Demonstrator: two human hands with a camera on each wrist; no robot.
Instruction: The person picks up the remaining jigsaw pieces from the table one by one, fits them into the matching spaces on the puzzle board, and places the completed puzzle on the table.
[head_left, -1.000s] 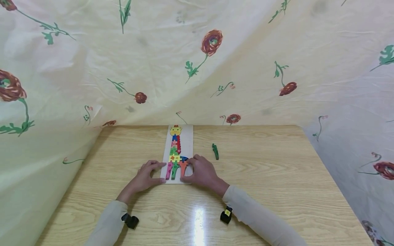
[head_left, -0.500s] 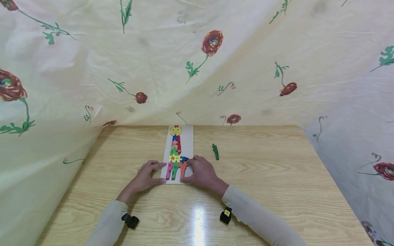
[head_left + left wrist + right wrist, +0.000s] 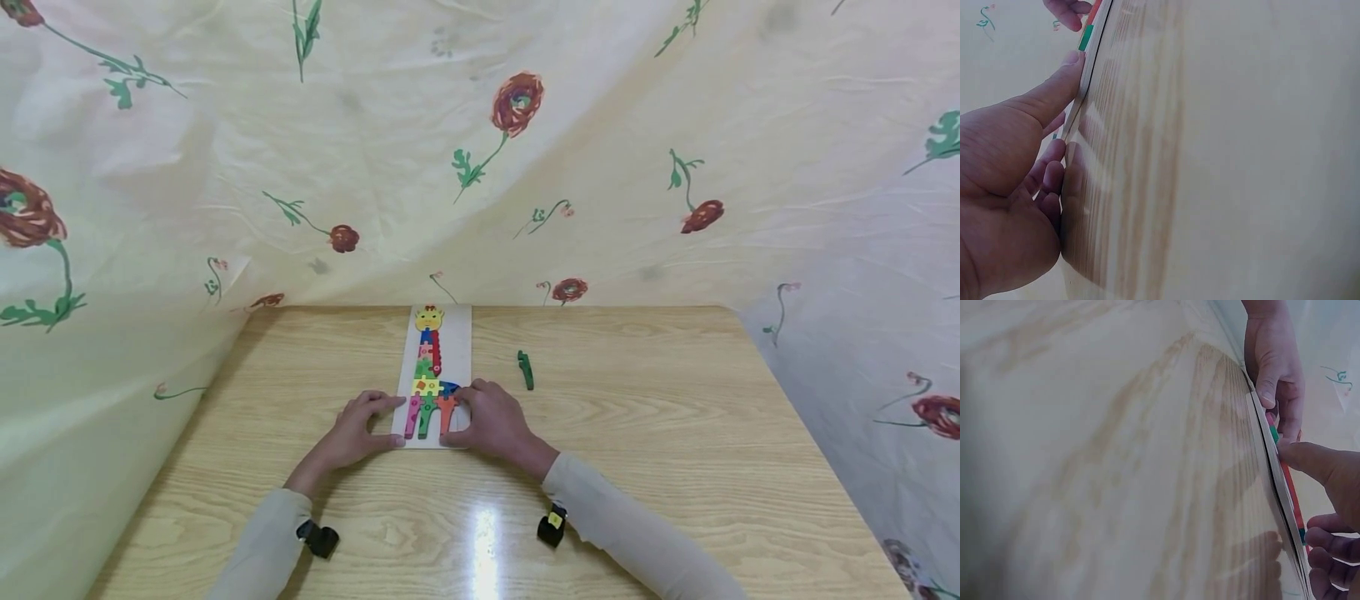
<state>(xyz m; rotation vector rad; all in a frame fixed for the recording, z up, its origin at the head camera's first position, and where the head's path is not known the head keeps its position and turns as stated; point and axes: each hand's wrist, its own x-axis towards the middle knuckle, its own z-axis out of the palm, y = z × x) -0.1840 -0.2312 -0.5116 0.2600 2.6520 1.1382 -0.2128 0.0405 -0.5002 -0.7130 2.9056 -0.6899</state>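
A giraffe jigsaw puzzle of coloured pieces lies on a white board (image 3: 458, 346). Its yellow head is at the far end, with pink, green and orange legs nearest me. My left hand (image 3: 356, 429) rests at the board's left edge, thumb and forefinger extended and spread apart. On the other side, my right hand (image 3: 497, 421) pinches the orange leg piece (image 3: 446, 407) between thumb and fingers, partly covering the board's lower right. In the left wrist view, the thumb (image 3: 1063, 81) lies along the board's edge. The right thumb (image 3: 1304, 456) touches the pieces in the right wrist view.
A loose dark green puzzle piece (image 3: 526, 370) lies on the wooden table (image 3: 637, 433), right of the board. Flowered cloth (image 3: 420, 150) hangs behind the table and along both sides. Black wrist cameras sit on both sleeves.
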